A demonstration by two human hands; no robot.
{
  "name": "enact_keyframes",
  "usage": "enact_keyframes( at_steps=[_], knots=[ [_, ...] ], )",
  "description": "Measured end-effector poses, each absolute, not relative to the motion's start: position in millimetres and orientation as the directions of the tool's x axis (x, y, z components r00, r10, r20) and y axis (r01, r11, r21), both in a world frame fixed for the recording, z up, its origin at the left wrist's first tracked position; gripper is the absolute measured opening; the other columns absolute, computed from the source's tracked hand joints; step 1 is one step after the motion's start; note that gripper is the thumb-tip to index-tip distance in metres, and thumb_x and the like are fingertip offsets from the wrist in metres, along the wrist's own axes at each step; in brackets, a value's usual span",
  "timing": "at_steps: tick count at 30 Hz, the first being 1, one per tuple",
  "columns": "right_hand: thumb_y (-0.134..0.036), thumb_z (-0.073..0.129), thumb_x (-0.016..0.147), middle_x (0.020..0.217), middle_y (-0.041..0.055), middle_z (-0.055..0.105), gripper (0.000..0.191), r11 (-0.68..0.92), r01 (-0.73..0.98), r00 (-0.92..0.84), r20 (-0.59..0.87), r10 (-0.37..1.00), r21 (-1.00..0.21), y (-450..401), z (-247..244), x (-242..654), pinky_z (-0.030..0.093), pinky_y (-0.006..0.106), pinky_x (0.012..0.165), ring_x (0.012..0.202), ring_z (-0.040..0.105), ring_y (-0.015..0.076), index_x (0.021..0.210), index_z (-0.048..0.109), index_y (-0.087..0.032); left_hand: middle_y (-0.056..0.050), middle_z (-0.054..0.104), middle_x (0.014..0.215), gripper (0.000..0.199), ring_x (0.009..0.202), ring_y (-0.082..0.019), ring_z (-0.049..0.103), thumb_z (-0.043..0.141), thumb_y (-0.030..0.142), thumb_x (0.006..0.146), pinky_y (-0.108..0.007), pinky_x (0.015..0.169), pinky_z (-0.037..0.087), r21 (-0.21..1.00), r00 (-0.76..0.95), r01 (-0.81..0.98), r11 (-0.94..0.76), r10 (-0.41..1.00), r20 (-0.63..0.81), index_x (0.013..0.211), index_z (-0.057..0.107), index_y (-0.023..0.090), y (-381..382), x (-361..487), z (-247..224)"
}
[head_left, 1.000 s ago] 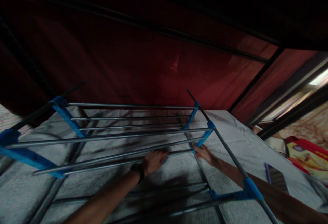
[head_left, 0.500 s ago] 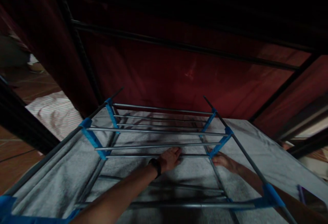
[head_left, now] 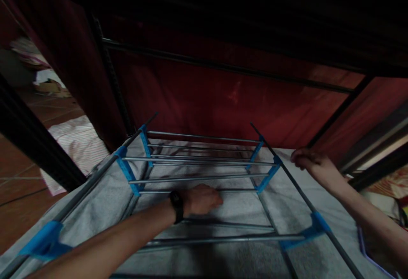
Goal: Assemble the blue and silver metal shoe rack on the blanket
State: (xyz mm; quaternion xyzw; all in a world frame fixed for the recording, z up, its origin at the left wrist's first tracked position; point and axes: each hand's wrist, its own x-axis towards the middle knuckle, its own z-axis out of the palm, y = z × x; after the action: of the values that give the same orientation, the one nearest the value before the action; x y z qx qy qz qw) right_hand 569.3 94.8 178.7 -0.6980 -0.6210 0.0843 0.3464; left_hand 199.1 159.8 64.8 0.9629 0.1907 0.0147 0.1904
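A rack frame of grey metal tubes and blue plastic connectors lies over a grey cloth surface. My left hand, with a black wristwatch, is inside the frame at a low crossbar. Its fingers reach to the right, loosely bent; no grip on the bar shows. Outside the frame on the right, my right hand is raised beside the long side tube and the right connector. Its fingers are curled in, with nothing visible in them.
A dark red panel or curtain with dark metal bars stands behind the rack. At left, a striped cloth lies on the tiled floor. A purple-edged object lies at lower right.
My right hand has left the lower right connector and risen outside the side tube. My left hand has shifted slightly left and nearer. The view has shifted too.
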Motion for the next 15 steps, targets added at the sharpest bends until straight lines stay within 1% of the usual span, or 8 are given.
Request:
enact_keyframes(
  at_steps=[3,5,7,9,10,12,13,15],
  knots=[
    [-0.035,0.045,0.087,0.087,0.0066,0.07,0.027,0.218,0.736,-0.194,0.109,0.975,-0.641,79,182,500,0.053,0.03,0.073,0.081,0.065,0.0188,0.089,0.068,-0.02,-0.001,0.076,0.088,0.021,0.086,-0.025,0.07,0.064,0.013,0.081,-0.034,0.083,0.052,0.469,0.915,0.383,-0.796,0.397,-0.073,0.088,0.077,0.028,163,180,113],
    [-0.028,0.044,0.091,0.107,0.006,0.072,0.03,0.324,0.74,-0.352,0.072,0.933,-0.59,79,162,454,0.053,0.033,0.088,0.097,0.066,0.0199,0.105,0.07,-0.023,0.002,0.073,0.074,0.014,0.073,-0.022,0.066,0.069,0.016,0.077,-0.031,0.074,0.051,0.567,0.874,0.457,-0.685,0.464,-0.143,0.076,0.077,0.027,169,153,156],
    [-0.021,0.043,0.091,0.13,0.0061,0.066,0.039,0.431,0.741,-0.461,0.077,0.884,-0.515,86,133,416,0.048,0.037,0.103,0.116,0.062,0.0207,0.124,0.065,-0.024,0.003,0.071,0.07,0.009,0.07,-0.019,0.064,0.07,0.021,0.079,-0.027,0.069,0.048,0.644,0.815,0.541,-0.541,0.526,-0.242,0.077,0.077,0.025,177,117,199],
    [-0.017,0.041,0.092,0.145,0.0086,0.055,0.048,0.511,0.743,-0.531,0.084,0.843,-0.433,101,102,386,0.042,0.039,0.112,0.13,0.054,0.0218,0.137,0.057,-0.021,0.002,0.071,0.074,0.011,0.071,-0.018,0.063,0.071,0.028,0.081,-0.026,0.07,0.045,0.703,0.678,0.568,-0.427,0.727,-0.107,0.083,0.077,0.019,184,73,230],
    [-0.016,0.039,0.093,0.149,0.0103,0.052,0.05,0.541,0.746,-0.555,0.088,0.827,-0.387,110,87,372,0.041,0.04,0.114,0.134,0.051,0.0227,0.141,0.054,-0.019,0.001,0.07,0.077,0.019,0.074,-0.017,0.063,0.067,0.031,0.085,-0.026,0.072,0.044,0.732,0.558,0.551,-0.401,0.829,0.034,0.09,0.076,0.015,187,50,238],
    [-0.015,0.037,0.094,0.15,0.0136,0.05,0.052,0.577,0.761,-0.574,0.107,0.812,-0.297,130,64,347,0.039,0.042,0.115,0.136,0.049,0.0251,0.144,0.051,-0.014,0.001,0.068,0.081,0.031,0.079,-0.015,0.06,0.057,0.035,0.092,-0.027,0.078,0.042,0.79,0.214,0.488,-0.37,0.929,0.303,0.1,0.071,0.009,190,6,236],
    [-0.015,0.037,0.094,0.148,0.015,0.051,0.051,0.583,0.77,-0.574,0.116,0.81,-0.261,140,55,335,0.04,0.044,0.114,0.135,0.049,0.0263,0.143,0.051,-0.013,0.0,0.066,0.083,0.034,0.081,-0.015,0.06,0.054,0.038,0.094,-0.028,0.08,0.043,0.821,0.046,0.453,-0.347,0.929,0.367,0.103,0.069,0.008,191,-14,226],
    [-0.015,0.039,0.095,0.141,0.0169,0.057,0.047,0.573,0.791,-0.562,0.112,0.819,-0.215,158,41,311,0.042,0.046,0.111,0.129,0.053,0.0275,0.14,0.054,-0.013,-0.002,0.066,0.086,0.04,0.083,-0.018,0.061,0.056,0.047,0.092,-0.031,0.081,0.046,0.885,-0.141,0.396,-0.243,0.937,0.321,0.102,0.067,0.01,191,-45,194]
  ],
)
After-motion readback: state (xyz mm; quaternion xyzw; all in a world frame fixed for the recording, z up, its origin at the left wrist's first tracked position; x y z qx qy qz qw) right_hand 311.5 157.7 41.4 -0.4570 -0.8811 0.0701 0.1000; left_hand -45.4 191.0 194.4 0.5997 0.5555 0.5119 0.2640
